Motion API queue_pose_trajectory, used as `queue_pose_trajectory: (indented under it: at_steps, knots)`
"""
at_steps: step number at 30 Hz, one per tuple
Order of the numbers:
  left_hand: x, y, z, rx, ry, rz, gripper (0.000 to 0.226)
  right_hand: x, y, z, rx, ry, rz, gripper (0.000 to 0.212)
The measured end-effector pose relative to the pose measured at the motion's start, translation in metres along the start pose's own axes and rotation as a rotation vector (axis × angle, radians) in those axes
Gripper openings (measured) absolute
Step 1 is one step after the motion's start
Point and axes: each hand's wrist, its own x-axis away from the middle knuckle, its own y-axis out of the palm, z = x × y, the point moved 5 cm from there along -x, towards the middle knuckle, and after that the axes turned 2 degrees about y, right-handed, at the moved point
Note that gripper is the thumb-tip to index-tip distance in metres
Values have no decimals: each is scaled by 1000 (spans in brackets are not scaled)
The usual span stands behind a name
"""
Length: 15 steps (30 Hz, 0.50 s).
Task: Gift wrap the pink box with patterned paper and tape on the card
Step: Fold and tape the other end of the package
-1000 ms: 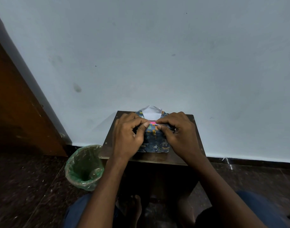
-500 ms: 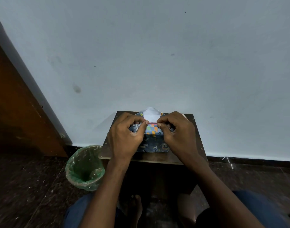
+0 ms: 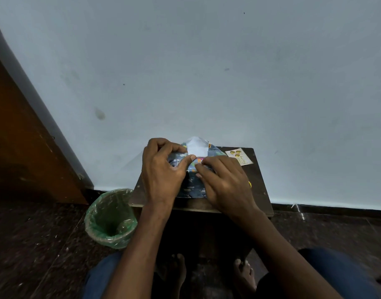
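- The pink box point(image 3: 200, 160) sat on the small dark worktop point(image 3: 259, 190) against the pale wall point(image 3: 206, 61), almost wholly covered by the patterned paper point(image 3: 193, 187); only a thin pink strip showed between the two hands.
- At the far end of the parcel a flap of the paper point(image 3: 196, 147) stood up with its white underside facing the camera, tapering to a rounded peak.
- The left hand point(image 3: 163, 169) lay over the left part of the parcel, its fingers point(image 3: 163, 145) curled over the paper at the far left corner and the thumb stretched right to press at the base of the white flap.
- The right hand point(image 3: 224, 182) rested flat on the right part of the parcel, its fingers fairly straight and pressing the paper down, their tips meeting the left thumb near the pink strip.
- The card point(image 3: 239, 156), cream with gold round shapes, lay on the worktop's far right corner, just beside the parcel and clear of the right hand.
- A small yellow thing point(image 3: 250, 184) peeped out at the right hand's edge; what it was could not be told.
- A green bin with a clear liner point(image 3: 110, 219) stood on the dark floor point(image 3: 34, 244) left of the worktop, near a brown wooden door point(image 3: 23, 147).
- The person's bare feet point(image 3: 244, 275) and blue-clad knees showed below the worktop.
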Motion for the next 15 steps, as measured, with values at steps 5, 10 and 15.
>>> queue_pose_trajectory:
  at_steps: [5, 10, 15]
  knots:
    - [-4, -3, -5, -2, -76, -10, 51, 0, 5, -5, 88, 53, -48, 36]
    - [0, -1, -21, 219, -321, -76, 37, 0, 10, -8, 152, 81, -118, 46]
    - [-4, 1, -45, 478, -410, -195, 16, 1, 18, -12, 184, 102, -127, 52]
